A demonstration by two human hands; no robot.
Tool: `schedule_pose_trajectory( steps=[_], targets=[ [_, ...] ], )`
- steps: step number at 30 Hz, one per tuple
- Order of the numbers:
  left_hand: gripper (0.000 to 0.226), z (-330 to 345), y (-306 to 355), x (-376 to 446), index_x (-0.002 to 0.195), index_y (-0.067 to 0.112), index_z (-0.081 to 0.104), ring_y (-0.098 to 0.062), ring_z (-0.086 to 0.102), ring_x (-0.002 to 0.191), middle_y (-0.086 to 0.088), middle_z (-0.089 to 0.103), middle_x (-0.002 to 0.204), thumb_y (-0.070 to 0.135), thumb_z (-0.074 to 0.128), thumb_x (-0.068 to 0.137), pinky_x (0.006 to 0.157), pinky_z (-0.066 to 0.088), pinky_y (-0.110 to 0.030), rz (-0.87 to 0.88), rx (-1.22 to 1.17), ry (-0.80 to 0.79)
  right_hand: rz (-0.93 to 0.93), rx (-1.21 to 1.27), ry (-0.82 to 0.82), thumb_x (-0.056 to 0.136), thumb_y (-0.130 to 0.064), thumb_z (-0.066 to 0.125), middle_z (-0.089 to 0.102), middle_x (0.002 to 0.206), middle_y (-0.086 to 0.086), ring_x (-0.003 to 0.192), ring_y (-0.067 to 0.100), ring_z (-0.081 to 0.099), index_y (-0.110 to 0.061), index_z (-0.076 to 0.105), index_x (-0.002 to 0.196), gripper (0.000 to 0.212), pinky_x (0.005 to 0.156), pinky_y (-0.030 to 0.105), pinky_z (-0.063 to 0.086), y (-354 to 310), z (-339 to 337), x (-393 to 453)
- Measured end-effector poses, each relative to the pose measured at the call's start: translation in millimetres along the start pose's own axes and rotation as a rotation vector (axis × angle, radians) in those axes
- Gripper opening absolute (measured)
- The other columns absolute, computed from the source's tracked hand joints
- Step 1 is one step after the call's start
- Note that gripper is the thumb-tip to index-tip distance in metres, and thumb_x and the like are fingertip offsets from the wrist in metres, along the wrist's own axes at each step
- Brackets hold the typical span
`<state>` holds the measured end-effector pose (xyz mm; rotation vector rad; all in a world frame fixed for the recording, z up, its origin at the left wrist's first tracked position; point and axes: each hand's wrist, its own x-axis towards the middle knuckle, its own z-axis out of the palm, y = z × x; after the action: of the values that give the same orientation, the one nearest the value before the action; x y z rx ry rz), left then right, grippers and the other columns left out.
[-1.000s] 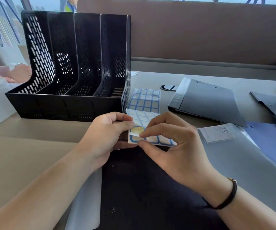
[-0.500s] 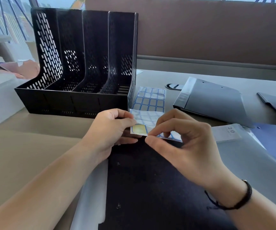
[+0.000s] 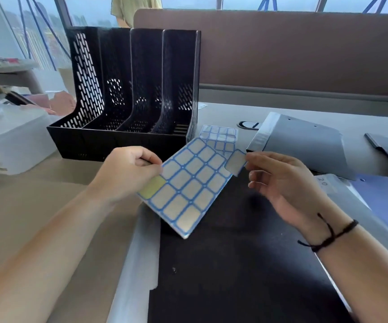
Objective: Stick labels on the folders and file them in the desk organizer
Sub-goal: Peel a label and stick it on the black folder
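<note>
A: Start at the fingers. What has the right hand (image 3: 279, 183) got?

B: Its thumb and forefinger are pinched together on one peeled label (image 3: 235, 162), held by its right edge, with the other fingers loosely curled below. The label hangs in the air, clear of the sheet.

A: And the left hand (image 3: 127, 173)?

B: Fingers curled, clamped on the upper left corner of the label sheet (image 3: 186, 185), which it holds tilted above the bench (image 3: 36, 206). A yellowish bare patch on the sheet beside those fingers marks an empty cell.

A: Where does the label have to go?

B: Onto the black folder (image 3: 235, 264), I judge. It lies flat on the bench directly under both hands, its long axis running away from the person, towards the desk organizer (image 3: 127, 94). From the pinched label the folder's cover is straight down and slightly nearer the body. The right hand is the nearer one, already above the folder's far end.

A: So the move is mostly a drop?

B: Probably, a short descent with the label turned flat. The sheet overhangs the folder's upper left, so it may need to swing aside.

A: Anything further out?

B: A second label sheet (image 3: 219, 138) lies beside the organizer, a grey folder (image 3: 304, 141) beyond the right hand. The organizer's slots look unfilled.
</note>
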<state>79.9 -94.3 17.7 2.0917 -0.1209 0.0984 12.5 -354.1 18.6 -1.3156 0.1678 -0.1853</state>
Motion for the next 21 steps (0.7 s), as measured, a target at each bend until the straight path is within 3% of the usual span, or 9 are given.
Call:
schedule_pose_trajectory(
  steps=[3, 8, 12, 17, 21],
  targets=[
    [0.011, -37, -19, -4, 0.077, 0.022, 0.071, -0.013, 0.067, 0.068, 0.002, 0.074, 0.071, 0.013, 0.076, 0.081, 0.063, 0.048, -0.025, 0.025, 0.198, 0.055, 0.093, 0.007, -0.047, 0.066, -0.021, 0.078, 0.066, 0.074, 0.008, 0.060, 0.019, 0.055, -0.009, 0.075, 0.081, 0.020, 0.057, 0.030, 0.045, 1, -1, 2],
    [0.004, -77, -56, -13, 0.086, 0.016, 0.070, -0.010, 0.063, 0.073, 0.003, 0.073, 0.080, 0.013, 0.070, 0.087, 0.058, 0.040, -0.021, -0.067, 0.306, 0.148, 0.103, -0.080, -0.134, 0.071, -0.023, 0.076, 0.069, 0.082, 0.009, 0.064, 0.020, 0.058, 0.000, 0.072, 0.103, 0.039, 0.063, 0.032, 0.047, 2, 4, -5],
    [0.012, -89, -81, -17, 0.078, 0.020, 0.068, -0.015, 0.065, 0.077, 0.005, 0.069, 0.078, 0.010, 0.068, 0.085, 0.061, 0.045, -0.025, -0.144, 0.325, 0.210, 0.088, -0.170, -0.197, 0.084, -0.021, 0.072, 0.071, 0.085, 0.010, 0.065, 0.018, 0.060, -0.004, 0.073, 0.098, 0.023, 0.066, 0.032, 0.048, 8, 11, -9],
    [0.012, -103, -96, -27, 0.070, 0.028, 0.066, -0.025, 0.065, 0.084, 0.005, 0.071, 0.083, 0.020, 0.064, 0.079, 0.078, 0.055, -0.038, -0.231, 0.423, 0.348, 0.091, -0.129, -0.165, 0.090, -0.016, 0.068, 0.070, 0.079, 0.008, 0.059, 0.017, 0.060, -0.004, 0.072, 0.095, 0.013, 0.062, 0.029, 0.049, 17, 27, -10],
    [0.011, -120, -104, -41, 0.067, 0.029, 0.065, -0.030, 0.065, 0.085, 0.000, 0.072, 0.087, 0.026, 0.063, 0.077, 0.076, 0.054, -0.036, -0.263, 0.545, 0.442, 0.084, -0.138, -0.153, 0.091, -0.012, 0.068, 0.068, 0.076, 0.009, 0.059, 0.018, 0.057, -0.001, 0.071, 0.092, 0.012, 0.062, 0.030, 0.047, 26, 43, -16]
  ],
)
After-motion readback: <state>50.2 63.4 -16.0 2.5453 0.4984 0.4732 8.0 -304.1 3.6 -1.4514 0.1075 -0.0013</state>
